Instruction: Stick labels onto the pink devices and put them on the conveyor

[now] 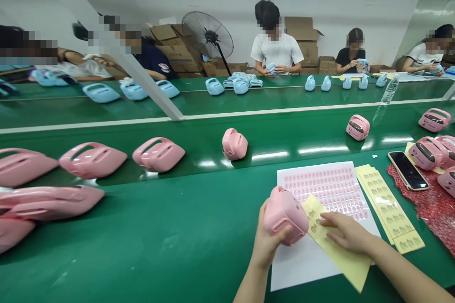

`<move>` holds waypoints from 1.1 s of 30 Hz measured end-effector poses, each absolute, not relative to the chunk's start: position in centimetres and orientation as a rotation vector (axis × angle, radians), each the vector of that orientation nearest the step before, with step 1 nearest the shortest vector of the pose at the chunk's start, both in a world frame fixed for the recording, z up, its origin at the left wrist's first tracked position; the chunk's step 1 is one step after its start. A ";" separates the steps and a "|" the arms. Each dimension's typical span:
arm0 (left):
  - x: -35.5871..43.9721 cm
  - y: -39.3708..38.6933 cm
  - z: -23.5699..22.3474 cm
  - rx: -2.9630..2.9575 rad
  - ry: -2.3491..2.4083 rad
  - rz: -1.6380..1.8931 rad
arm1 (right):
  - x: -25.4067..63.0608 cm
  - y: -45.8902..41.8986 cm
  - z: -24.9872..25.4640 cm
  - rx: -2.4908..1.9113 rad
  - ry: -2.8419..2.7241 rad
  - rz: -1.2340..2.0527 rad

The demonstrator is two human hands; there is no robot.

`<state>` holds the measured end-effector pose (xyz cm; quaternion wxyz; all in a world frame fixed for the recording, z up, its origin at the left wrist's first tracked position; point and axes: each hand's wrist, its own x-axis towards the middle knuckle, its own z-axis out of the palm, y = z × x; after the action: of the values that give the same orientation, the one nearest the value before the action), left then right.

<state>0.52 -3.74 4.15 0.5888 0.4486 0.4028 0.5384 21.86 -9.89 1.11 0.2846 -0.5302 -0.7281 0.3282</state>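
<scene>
My left hand is wrapped round a pink plastic device with rounded sides, lifted above a white sticker sheet with rows of small pink stickers. My right hand lies over a narrow yellow sticker sheet, its fingers stretched towards the small dark-printed stickers near the top end. That end of the yellow sheet reaches the side of the pink device. No sticker shows between my right fingertips. Further yellow sticker sheets lie to the right of the white one.
Pink devices stand along the green conveyor belt, and more are piled at left. At right are a phone, red bubble wrap and pink devices. A white post and a plastic bottle stand beyond. Several people handle blue devices opposite.
</scene>
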 end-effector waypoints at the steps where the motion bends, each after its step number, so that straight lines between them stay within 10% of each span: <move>1: 0.6 -3.7 4.4 0.928 0.898 1.228 | 22.2 -9.5 1.3 -1.420 -1.915 0.911; 13: 2.9 -3.6 5.7 0.438 0.806 1.145 | 19.1 -8.1 0.1 -2.028 -1.981 0.176; 33: 3.6 -2.7 4.6 0.626 0.984 1.065 | 21.0 -7.7 5.2 -1.551 -1.087 1.334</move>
<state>3.57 -2.72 4.56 0.7042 0.2813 0.4425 0.4788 21.05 -7.70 5.18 0.4010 -0.6132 -0.4298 0.5276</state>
